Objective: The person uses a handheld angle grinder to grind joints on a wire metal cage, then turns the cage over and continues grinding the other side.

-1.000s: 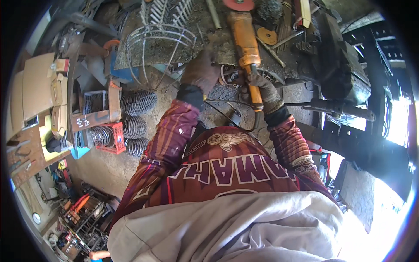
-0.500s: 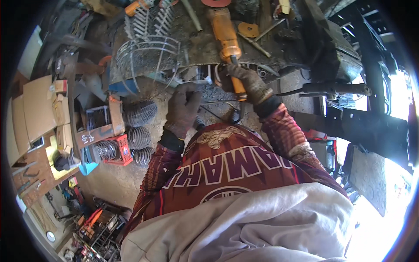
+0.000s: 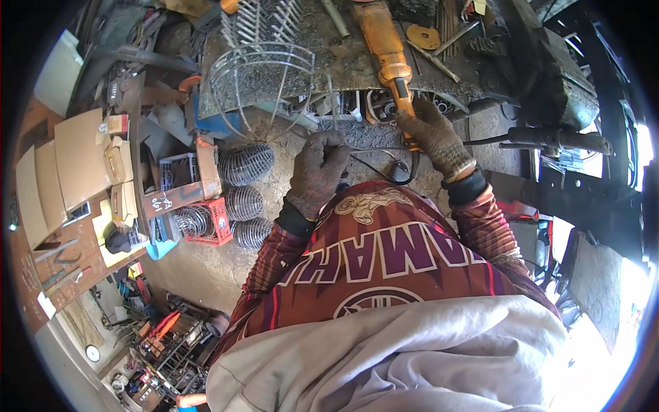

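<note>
An orange angle grinder [image 3: 384, 48] lies on the dark workbench [image 3: 329, 62], its head toward the far edge of the view and its handle pointing back at me. My right hand [image 3: 434, 137], in a worn grey-brown glove, is closed on the rear of that handle. A dark cord runs from the handle's end. My left hand [image 3: 319, 168], gloved alike, hovers in front of the bench edge with fingers curled together; what they hold, if anything, cannot be made out. Beyond it stands a round wire frame [image 3: 264, 65] of bent metal rods.
A loose tan disc [image 3: 423, 36] and thin rods lie right of the grinder. Coiled wire rings [image 3: 246, 165] stand on the floor at left, by a red crate [image 3: 218, 221]. Cardboard boxes [image 3: 82, 154] sit on a shelf. A dark metal bar [image 3: 549, 139] juts in at right.
The whole view has shifted, so the scene sits farther right. My right hand has slid slightly back along the grinder handle. The grinder has stayed in place on the bench.
</note>
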